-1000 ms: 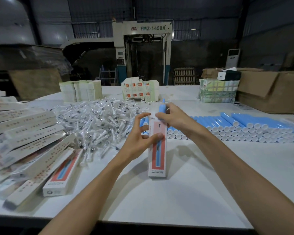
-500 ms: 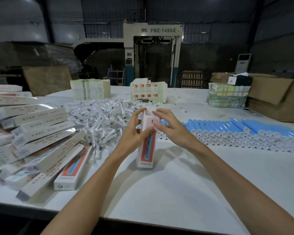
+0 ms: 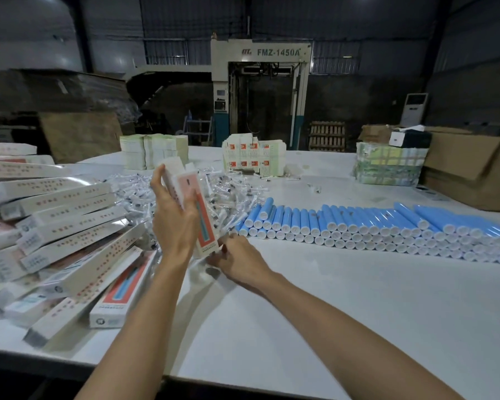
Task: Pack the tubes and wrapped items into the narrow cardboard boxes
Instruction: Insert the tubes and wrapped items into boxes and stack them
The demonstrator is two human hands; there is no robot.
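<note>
**A:** Far left of the frame?
**B:** Heap of packed narrow white cardboard boxes with red print (image 3: 70, 226), flat on the white worktop (image 3: 358, 313).

**A:** Left of centre?
**B:** Left hand (image 3: 172, 226) raised, grip wrapped round one narrow white cardboard box with a red panel (image 3: 207, 226). Long axis steep, leaning to the upper left. Top flap looks open.

**A:** What does the next move turn on?
**B:** My guess is a wrapped item goes in. The heap of clear-wrapped white items (image 3: 231, 194) lies behind and just right of the box. Right hand (image 3: 238, 258) is nearer, low at the heap's near edge, just under the box's bottom end. Fingers curled; cannot tell if that grip holds anything.

**A:** Right side?
**B:** Rows of blue plastic tubes with white caps (image 3: 358, 223), caps facing the camera, apart from both hands.
</note>
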